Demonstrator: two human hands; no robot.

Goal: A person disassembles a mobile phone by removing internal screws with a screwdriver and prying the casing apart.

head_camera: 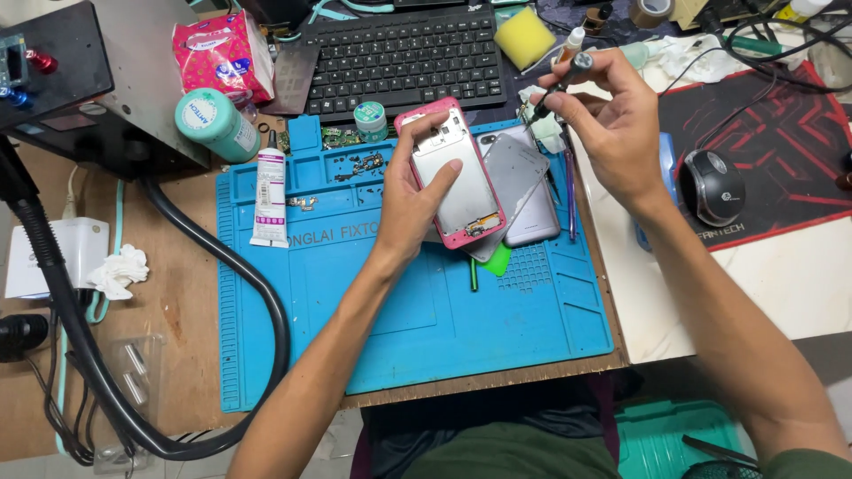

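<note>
Nearest, a blue work mat (461,328) lay on the wooden counter (191,293), and both forearms reached over it from below. Above the mat's middle, the left hand (417,200) gripped a pink phone frame (451,173) with its back off, thumb across the bare metal plate and fingers curled round the far edge, so the frame sat tilted just over the mat. Partly under it lay a grey back cover (519,173) and a second phone (537,217), with a green pick (499,259) poking out below them. To the right, the right hand (612,133) pinched a thin black screwdriver (559,84) between thumb and fingertips, its tip pointing down toward the top corner of the pink frame, close to it but apart. At the mat's left edge rested a white glue tube (270,195), with a teal canister (216,124) lying just behind it. On the right, a black mouse (712,184) sat on a red-and-black pad (781,133). Farther back stood a black keyboard (404,58), a yellow sponge (524,37) and a pink tissue pack (222,53).
</note>
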